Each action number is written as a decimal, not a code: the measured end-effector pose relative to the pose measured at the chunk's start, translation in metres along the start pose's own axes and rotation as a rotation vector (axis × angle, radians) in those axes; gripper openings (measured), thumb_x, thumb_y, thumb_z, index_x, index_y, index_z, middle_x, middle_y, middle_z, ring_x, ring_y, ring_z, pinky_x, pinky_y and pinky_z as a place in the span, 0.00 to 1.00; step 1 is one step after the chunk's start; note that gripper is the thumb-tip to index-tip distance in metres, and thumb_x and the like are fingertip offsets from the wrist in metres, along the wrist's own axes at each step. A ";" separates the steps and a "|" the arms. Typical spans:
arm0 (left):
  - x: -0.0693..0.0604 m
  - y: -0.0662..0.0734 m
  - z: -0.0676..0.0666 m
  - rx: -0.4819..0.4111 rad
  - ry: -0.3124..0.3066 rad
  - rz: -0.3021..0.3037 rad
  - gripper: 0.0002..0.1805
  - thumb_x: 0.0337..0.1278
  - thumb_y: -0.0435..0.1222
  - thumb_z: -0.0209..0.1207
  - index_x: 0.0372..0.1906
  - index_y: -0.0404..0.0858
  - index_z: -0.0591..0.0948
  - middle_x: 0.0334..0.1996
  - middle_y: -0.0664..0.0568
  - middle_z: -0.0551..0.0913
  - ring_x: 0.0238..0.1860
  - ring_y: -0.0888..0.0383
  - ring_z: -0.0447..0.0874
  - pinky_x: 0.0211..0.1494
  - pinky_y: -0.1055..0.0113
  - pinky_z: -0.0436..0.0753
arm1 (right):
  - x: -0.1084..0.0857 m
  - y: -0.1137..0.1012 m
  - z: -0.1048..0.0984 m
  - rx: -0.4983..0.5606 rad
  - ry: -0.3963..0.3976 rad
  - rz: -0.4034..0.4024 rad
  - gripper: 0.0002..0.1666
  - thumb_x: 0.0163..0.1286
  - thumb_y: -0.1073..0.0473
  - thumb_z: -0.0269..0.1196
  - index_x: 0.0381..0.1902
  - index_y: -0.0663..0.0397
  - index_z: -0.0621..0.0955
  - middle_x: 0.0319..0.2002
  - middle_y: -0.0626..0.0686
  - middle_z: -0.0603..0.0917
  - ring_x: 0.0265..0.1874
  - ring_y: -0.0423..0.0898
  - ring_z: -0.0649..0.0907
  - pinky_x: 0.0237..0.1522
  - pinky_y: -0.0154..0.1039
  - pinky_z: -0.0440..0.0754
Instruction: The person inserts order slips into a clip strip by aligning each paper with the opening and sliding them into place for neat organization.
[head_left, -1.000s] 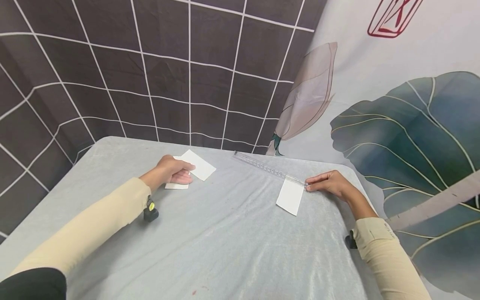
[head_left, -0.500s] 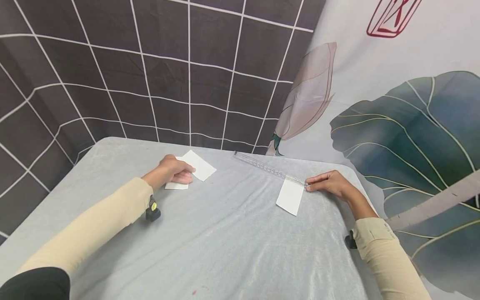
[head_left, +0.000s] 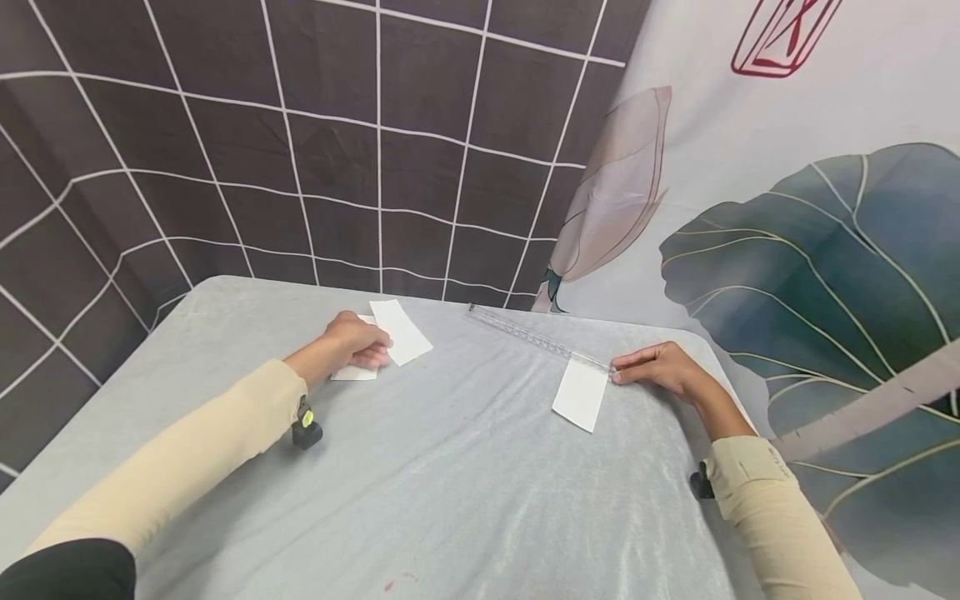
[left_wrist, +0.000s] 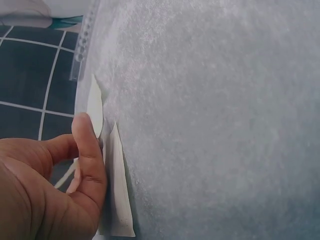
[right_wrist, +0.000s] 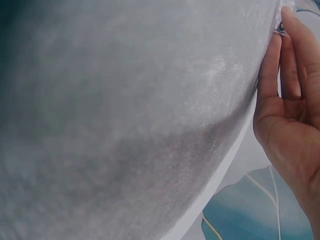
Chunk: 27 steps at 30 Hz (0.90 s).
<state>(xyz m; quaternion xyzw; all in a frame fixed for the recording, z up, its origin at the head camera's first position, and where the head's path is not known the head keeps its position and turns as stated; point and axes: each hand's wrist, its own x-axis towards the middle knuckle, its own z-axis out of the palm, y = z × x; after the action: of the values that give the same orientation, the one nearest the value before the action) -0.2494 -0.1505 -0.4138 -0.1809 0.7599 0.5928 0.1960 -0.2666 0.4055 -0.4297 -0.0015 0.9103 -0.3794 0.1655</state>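
On the left, the left hand (head_left: 350, 340) pinches a white paper piece (head_left: 402, 333) that slants above another white piece (head_left: 356, 372), which the hand partly covers. The left wrist view has the pinched paper (left_wrist: 95, 107) at the fingertips and the other piece (left_wrist: 119, 185) beside the fingers. The right hand (head_left: 667, 371) pinches the near right end of a clear ruler (head_left: 525, 332). A third white paper (head_left: 581, 393) lies with its top edge at the ruler, close to the right fingertips. In the right wrist view the right hand (right_wrist: 292, 95) holds the ruler's end (right_wrist: 281, 25).
A pale grey cloth (head_left: 450, 483) covers the table, whose back edge runs beyond the ruler. Behind it hangs a dark curtain (head_left: 330, 150) with white grid lines, and a leaf-patterned curtain (head_left: 825, 267) is at the right.
The paper in the left hand has turned, its upper end now tilted further left and its outline narrower. The right hand, the ruler and the third paper look unmoved.
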 end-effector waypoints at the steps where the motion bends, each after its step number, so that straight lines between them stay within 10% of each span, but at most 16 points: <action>1: 0.000 0.000 0.000 0.007 -0.002 0.005 0.07 0.70 0.25 0.66 0.34 0.33 0.82 0.15 0.54 0.86 0.16 0.65 0.87 0.28 0.75 0.91 | 0.000 0.000 0.000 0.002 0.000 0.001 0.27 0.63 0.47 0.87 0.58 0.48 0.95 0.51 0.37 0.97 0.51 0.25 0.85 0.64 0.35 0.81; 5: 0.000 0.000 0.000 0.024 0.003 0.018 0.06 0.69 0.25 0.67 0.38 0.33 0.79 0.16 0.55 0.85 0.16 0.66 0.85 0.27 0.76 0.90 | 0.001 0.001 0.001 0.006 -0.004 0.003 0.27 0.63 0.47 0.87 0.58 0.48 0.95 0.51 0.37 0.97 0.51 0.25 0.85 0.62 0.32 0.80; 14: 0.002 -0.005 0.001 0.114 0.015 0.104 0.09 0.66 0.29 0.68 0.35 0.38 0.78 0.15 0.58 0.78 0.17 0.67 0.78 0.24 0.78 0.82 | 0.001 0.001 0.002 0.029 -0.005 0.011 0.27 0.63 0.48 0.87 0.57 0.49 0.95 0.51 0.39 0.97 0.51 0.26 0.84 0.79 0.59 0.78; 27: 0.005 -0.007 0.005 0.081 0.016 0.151 0.06 0.68 0.31 0.68 0.42 0.37 0.80 0.22 0.58 0.81 0.22 0.66 0.77 0.25 0.78 0.79 | 0.001 0.001 0.001 0.035 -0.003 0.005 0.26 0.63 0.49 0.87 0.57 0.49 0.95 0.50 0.39 0.97 0.51 0.25 0.84 0.79 0.58 0.77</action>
<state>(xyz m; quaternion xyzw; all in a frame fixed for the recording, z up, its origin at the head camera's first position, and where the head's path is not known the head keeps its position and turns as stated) -0.2497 -0.1474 -0.4234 -0.1197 0.7964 0.5730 0.1520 -0.2666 0.4054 -0.4313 0.0033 0.9034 -0.3946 0.1676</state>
